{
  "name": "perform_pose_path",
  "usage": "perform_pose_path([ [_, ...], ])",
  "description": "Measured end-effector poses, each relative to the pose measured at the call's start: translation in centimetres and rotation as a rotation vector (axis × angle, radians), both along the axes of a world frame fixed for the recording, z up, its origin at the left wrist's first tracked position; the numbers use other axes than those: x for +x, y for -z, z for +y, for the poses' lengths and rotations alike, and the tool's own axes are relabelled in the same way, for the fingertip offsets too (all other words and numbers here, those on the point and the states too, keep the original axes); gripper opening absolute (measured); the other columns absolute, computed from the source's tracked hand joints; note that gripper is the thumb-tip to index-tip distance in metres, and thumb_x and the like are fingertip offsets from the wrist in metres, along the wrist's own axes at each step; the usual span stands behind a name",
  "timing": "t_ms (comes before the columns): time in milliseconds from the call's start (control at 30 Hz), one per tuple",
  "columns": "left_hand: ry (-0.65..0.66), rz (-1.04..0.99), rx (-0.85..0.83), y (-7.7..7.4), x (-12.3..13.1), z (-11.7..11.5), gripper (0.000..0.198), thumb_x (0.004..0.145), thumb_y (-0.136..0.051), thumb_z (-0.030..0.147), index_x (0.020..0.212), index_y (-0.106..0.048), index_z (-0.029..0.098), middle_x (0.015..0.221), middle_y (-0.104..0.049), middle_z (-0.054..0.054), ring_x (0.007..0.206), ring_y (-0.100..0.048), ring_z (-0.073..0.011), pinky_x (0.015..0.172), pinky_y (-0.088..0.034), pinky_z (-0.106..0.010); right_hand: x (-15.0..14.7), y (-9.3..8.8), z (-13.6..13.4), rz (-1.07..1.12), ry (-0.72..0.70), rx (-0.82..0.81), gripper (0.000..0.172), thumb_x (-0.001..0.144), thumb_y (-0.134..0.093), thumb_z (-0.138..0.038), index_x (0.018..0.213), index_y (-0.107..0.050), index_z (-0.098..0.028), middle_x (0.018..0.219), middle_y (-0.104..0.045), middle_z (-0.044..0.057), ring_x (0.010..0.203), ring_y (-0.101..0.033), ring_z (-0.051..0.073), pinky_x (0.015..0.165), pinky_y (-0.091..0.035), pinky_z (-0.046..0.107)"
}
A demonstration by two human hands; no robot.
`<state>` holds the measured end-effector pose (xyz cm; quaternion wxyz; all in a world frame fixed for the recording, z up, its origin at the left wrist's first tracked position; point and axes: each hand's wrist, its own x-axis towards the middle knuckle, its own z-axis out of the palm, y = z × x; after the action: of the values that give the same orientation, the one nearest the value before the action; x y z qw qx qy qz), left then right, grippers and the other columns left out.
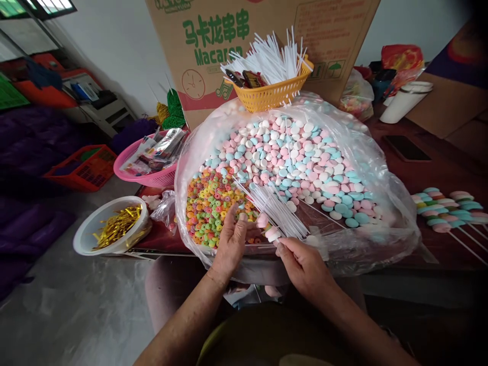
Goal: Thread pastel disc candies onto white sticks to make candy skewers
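Observation:
My right hand (305, 262) is closed in a pinch at a pink and white marshmallow (272, 234); whether a stick runs through it is hidden by the fingers. My left hand (232, 239) is beside the ring-shaped candies (208, 203), palm turned inward, thumb apart and fingers stretched to the right. A pink marshmallow (262, 220) is right by its fingertips; I cannot tell if they touch. Behind both hands, a bundle of white sticks (280, 211) lies on the plastic bag (400, 203). Pastel disc marshmallows (290, 147) are heaped beyond.
An orange basket (270, 94) of sticks stands before a cardboard box (213, 30). At left are a pink basket (160, 178) of packets and a white bowl (86, 239) of gold ties. Marshmallow skewers (444, 208) and a phone (407, 147) lie at right.

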<state>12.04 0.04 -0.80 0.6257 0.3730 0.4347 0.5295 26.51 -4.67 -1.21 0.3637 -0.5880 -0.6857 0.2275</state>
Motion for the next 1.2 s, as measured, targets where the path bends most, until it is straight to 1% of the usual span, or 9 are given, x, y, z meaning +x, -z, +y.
perform_pose_path([
  [200, 0.019, -0.31, -0.146, -1.6, 2.7, -0.6, 0.027, 0.075, -0.06, 0.042, 0.076, -0.055, 0.016, 0.076, -0.065, -0.005, 0.065, -0.062, -0.0152, 0.067, -0.05, -0.03, -1.3, -0.3, -1.3, 0.224, -0.115, -0.201, 0.031, 0.09, -0.032, -0.03, 0.063, -0.042, -0.02, 0.051, -0.051, -0.002, 0.046, -0.047, 0.01, 0.05, -0.038, 0.02],
  [367, -0.013, -0.263, -0.075, -0.2, 5.1, -1.6, 0.037, 0.083, -0.048, 0.043, 0.058, -0.05, 0.015, 0.055, -0.052, 0.0, 0.053, -0.052, -0.0097, 0.062, -0.045, -0.024, -1.6, 1.9, -1.1, 0.159, 0.01, -0.036, 0.026, 0.085, -0.036, -0.03, 0.065, -0.05, -0.019, 0.052, -0.056, 0.001, 0.048, -0.051, 0.013, 0.049, -0.041, 0.022],
  [467, -0.029, -0.102, -0.041, 0.9, 5.6, -1.7, 0.036, 0.085, -0.044, 0.044, 0.064, -0.052, 0.015, 0.061, -0.054, -0.002, 0.06, -0.053, -0.011, 0.066, -0.044, -0.024, -1.5, 2.7, -0.2, 0.159, 0.055, -0.009, 0.023, 0.081, -0.037, -0.028, 0.067, -0.052, -0.019, 0.053, -0.058, 0.002, 0.048, -0.052, 0.014, 0.048, -0.041, 0.023],
  [567, 0.018, 0.139, 0.117, 0.8, 3.7, -0.8, 0.031, 0.084, -0.048, 0.044, 0.099, -0.054, 0.018, 0.09, -0.062, -0.006, 0.073, -0.057, -0.0141, 0.071, -0.046, -0.027, 0.2, 2.3, 0.8, 0.174, 0.082, -0.052, 0.027, 0.083, -0.038, -0.033, 0.063, -0.05, -0.019, 0.051, -0.055, 0.0, 0.046, -0.049, 0.013, 0.048, -0.04, 0.023],
  [633, -0.047, 0.468, 0.31, 0.2, 1.1, 0.5, 0.045, 0.08, -0.055, 0.042, 0.119, -0.046, 0.022, 0.112, -0.058, -0.009, 0.083, -0.058, -0.0167, 0.074, -0.047, -0.03, 1.8, 1.7, 1.3, 0.156, 0.113, -0.108, 0.033, 0.085, -0.039, -0.038, 0.059, -0.049, -0.019, 0.052, -0.054, 0.0, 0.049, -0.049, 0.012, 0.05, -0.04, 0.023],
  [700, -0.153, 0.959, 0.427, -0.2, -1.5, 1.9, 0.035, 0.079, -0.057, 0.035, 0.111, -0.054, 0.021, 0.105, -0.059, -0.01, 0.088, -0.057, -0.0209, 0.076, -0.045, -0.032, 2.9, 1.3, 1.7, 0.114, 0.111, -0.159, 0.036, 0.085, -0.042, -0.042, 0.058, -0.05, -0.019, 0.052, -0.052, -0.001, 0.05, -0.047, 0.011, 0.05, -0.038, 0.022],
  [833, 0.057, 1.676, 0.442, 0.0, -4.3, 3.7, 0.013, 0.08, -0.051, 0.019, 0.079, -0.063, 0.017, 0.083, -0.062, -0.01, 0.078, -0.058, -0.0231, 0.074, -0.044, -0.035, 2.0, 1.2, 2.8, 0.095, 0.094, -0.174, 0.03, 0.08, -0.05, -0.043, 0.062, -0.054, -0.018, 0.049, -0.046, -0.003, 0.048, -0.042, 0.01, 0.047, -0.035, 0.021],
  [1100, 0.122, 1.738, 0.526, 0.3, -5.4, 3.5, 0.017, 0.08, -0.049, 0.02, 0.082, -0.065, 0.018, 0.086, -0.063, -0.01, 0.079, -0.059, -0.0229, 0.071, -0.044, -0.033, 1.9, 0.9, 3.0, 0.033, 0.04, -0.225, 0.032, 0.083, -0.044, -0.043, 0.062, -0.051, -0.019, 0.052, -0.048, -0.002, 0.049, -0.042, 0.011, 0.05, -0.034, 0.022],
  [1200, 0.042, 1.529, 0.522, 0.1, -5.4, 3.7, 0.017, 0.08, -0.05, 0.021, 0.079, -0.066, 0.017, 0.084, -0.064, -0.009, 0.077, -0.059, -0.0213, 0.072, -0.044, -0.034, 2.1, 0.8, 2.8, 0.054, 0.06, -0.205, 0.033, 0.083, -0.044, -0.044, 0.064, -0.052, -0.018, 0.053, -0.05, -0.002, 0.05, -0.043, 0.01, 0.05, -0.035, 0.021],
])
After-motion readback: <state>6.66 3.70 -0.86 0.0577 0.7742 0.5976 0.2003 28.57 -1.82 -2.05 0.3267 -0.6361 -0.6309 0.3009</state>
